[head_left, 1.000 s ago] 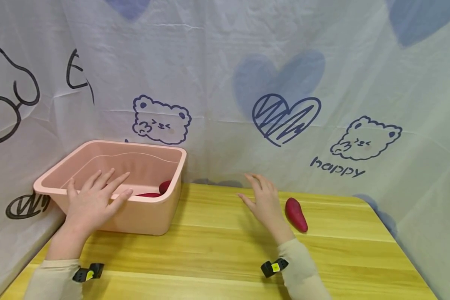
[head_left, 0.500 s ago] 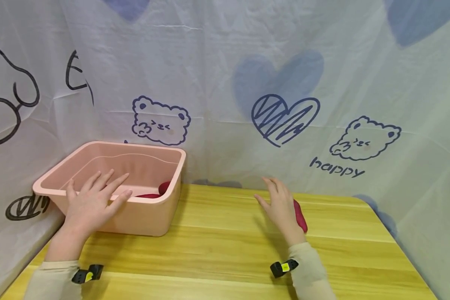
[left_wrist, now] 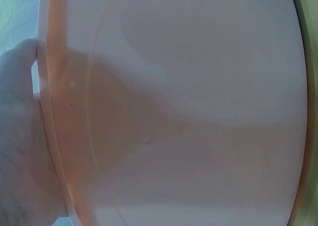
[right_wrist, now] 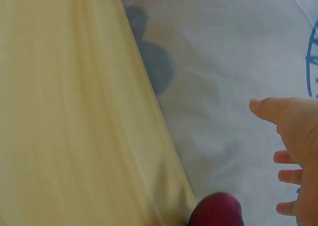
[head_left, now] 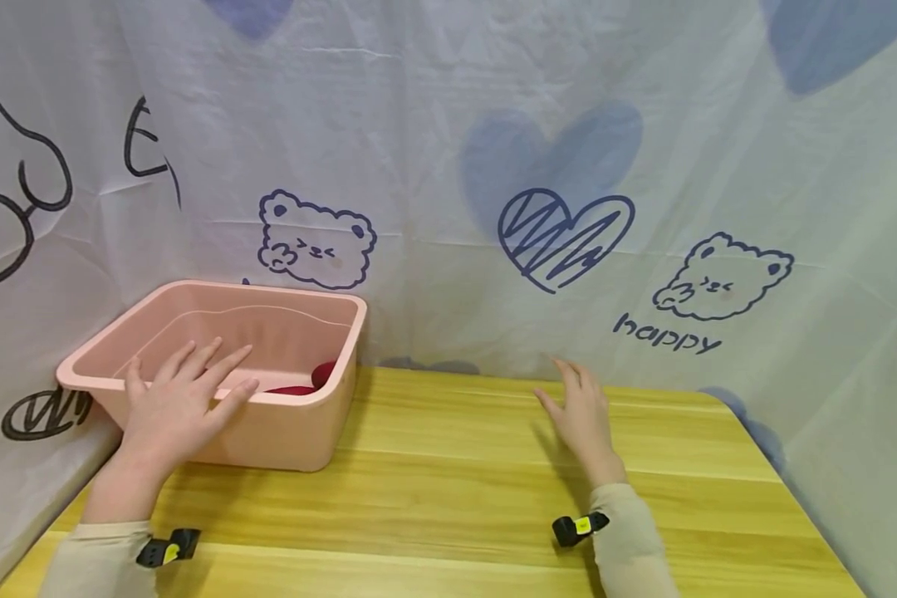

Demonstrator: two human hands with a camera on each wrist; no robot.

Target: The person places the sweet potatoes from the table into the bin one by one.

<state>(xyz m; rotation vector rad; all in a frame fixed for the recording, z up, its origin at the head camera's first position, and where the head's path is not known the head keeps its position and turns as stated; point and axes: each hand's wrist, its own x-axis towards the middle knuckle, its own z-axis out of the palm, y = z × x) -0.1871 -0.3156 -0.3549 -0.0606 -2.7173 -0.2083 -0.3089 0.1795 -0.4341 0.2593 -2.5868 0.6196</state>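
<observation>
Fingers of the left hand [head_left: 175,399] lie spread and straight over the near rim of the pink tub [head_left: 299,432], palm resting on its edge, gripping nothing; the tub stands at the left of the yellow table [head_left: 456,482] and holds dark red sweet potatoes [head_left: 310,382]. The right hand [head_left: 583,415] hovers with fingers apart and relaxed, holding nothing, above another sweet potato [right_wrist: 216,211] lying near the table's back edge, close to the printed cloth [head_left: 448,166]; the head view hides it behind the hand.
</observation>
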